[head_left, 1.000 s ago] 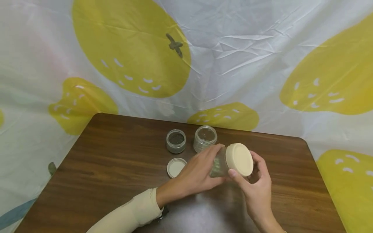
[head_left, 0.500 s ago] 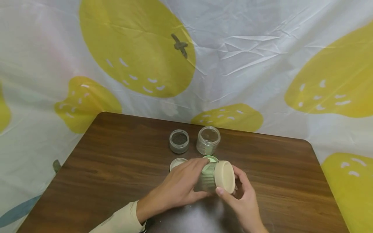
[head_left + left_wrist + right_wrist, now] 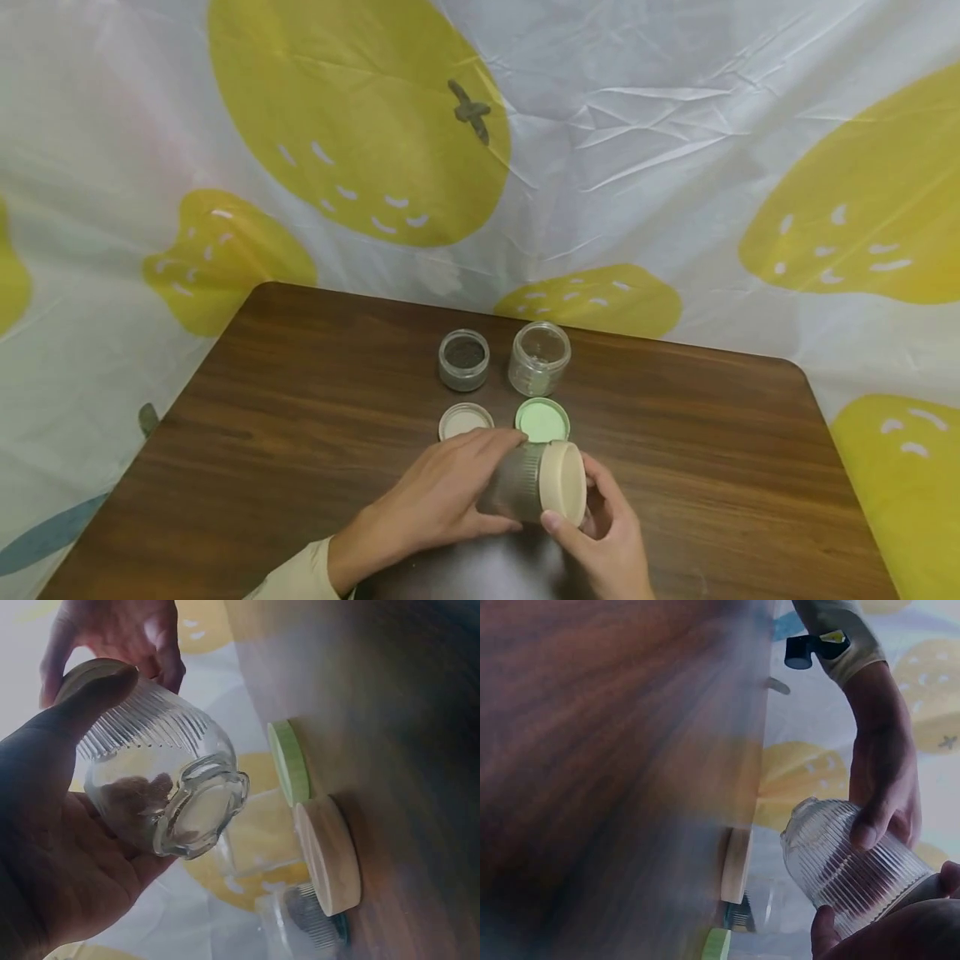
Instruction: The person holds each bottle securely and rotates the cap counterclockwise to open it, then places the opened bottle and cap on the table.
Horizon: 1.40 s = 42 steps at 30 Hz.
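Note:
A clear ribbed glass jar (image 3: 516,483) with a cream lid (image 3: 564,483) on it is held tilted on its side above the table. Wrapped round the jar's body is my left hand (image 3: 431,496), thumb on the near side. The fingers and thumb of my right hand (image 3: 611,537) grip the lid's edge from the right. In the left wrist view the jar's footed glass base (image 3: 204,806) faces the camera, and fingers show through the glass. The right wrist view shows the ribbed jar wall (image 3: 840,862) between both hands.
Behind the hands, a short jar (image 3: 463,367) with dark contents stands beside a taller clear jar (image 3: 538,371). In front of them lie a cream lid (image 3: 465,419) and a green lid (image 3: 542,419) on the brown table (image 3: 337,375). A lemon-print curtain (image 3: 637,167) hangs behind.
Both hands have brought the lidded jar down and left, nearer the body. The green lid, hidden before, now shows behind it. Both hands still grip the jar and its lid.

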Motion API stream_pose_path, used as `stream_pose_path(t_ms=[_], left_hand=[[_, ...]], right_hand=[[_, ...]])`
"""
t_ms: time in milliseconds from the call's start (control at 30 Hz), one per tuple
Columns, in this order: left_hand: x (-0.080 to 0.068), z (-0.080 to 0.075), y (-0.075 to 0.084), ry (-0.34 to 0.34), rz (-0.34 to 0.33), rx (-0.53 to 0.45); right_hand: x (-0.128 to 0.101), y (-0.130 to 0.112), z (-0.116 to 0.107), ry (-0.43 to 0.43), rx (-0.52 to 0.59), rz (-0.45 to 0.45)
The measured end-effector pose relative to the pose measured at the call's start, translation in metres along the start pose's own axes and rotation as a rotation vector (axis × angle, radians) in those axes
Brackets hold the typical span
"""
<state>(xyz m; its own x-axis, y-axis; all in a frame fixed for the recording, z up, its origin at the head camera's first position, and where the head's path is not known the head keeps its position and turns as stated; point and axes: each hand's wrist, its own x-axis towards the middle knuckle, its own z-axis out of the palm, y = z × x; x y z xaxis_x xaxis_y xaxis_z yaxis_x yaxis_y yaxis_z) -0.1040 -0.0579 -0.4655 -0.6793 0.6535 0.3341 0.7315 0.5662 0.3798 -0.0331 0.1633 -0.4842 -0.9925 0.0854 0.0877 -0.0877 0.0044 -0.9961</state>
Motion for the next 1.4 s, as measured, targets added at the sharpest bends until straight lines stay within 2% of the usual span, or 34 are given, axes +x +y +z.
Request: stream_pose_path(t_ms=[267,600,700,833,933,1067,1167,1267,1400], left_hand=[[0.002,0.006,-0.002,-0.014,0.024,-0.078],[0.002,0.008,-0.008,0.023,0.086,-0.083],[0.002,0.005,-0.008,0.034,0.093,-0.081],[0.002,0.002,-0.008,0.064,0.096,-0.073],[0.003,0.002,-0.008,0.086,0.093,-0.058],[0.005,0.0,-0.007,0.099,0.085,-0.054],[0.006,-0.001,-0.005,0.105,0.096,-0.051],[0.006,0.0,-0.004,0.11,0.118,-0.04],[0.007,0.001,-0.002,0.108,0.137,-0.023]], right_hand=[[-0.002,0.005,-0.005,-0.004,0.035,-0.012],[-0.006,0.007,-0.003,-0.028,-0.004,-0.031],[-0.006,0.006,-0.004,-0.064,-0.016,-0.052],[-0.002,0.003,-0.011,-0.124,-0.166,-0.108],[0.003,-0.004,-0.019,-0.156,-0.294,-0.107],[0.011,-0.022,-0.026,-0.21,-0.379,0.018],[0.017,-0.034,-0.027,-0.217,-0.487,0.108],[0.021,-0.042,-0.026,-0.206,-0.6,0.145],[0.025,-0.046,-0.022,-0.205,-0.697,0.179]])
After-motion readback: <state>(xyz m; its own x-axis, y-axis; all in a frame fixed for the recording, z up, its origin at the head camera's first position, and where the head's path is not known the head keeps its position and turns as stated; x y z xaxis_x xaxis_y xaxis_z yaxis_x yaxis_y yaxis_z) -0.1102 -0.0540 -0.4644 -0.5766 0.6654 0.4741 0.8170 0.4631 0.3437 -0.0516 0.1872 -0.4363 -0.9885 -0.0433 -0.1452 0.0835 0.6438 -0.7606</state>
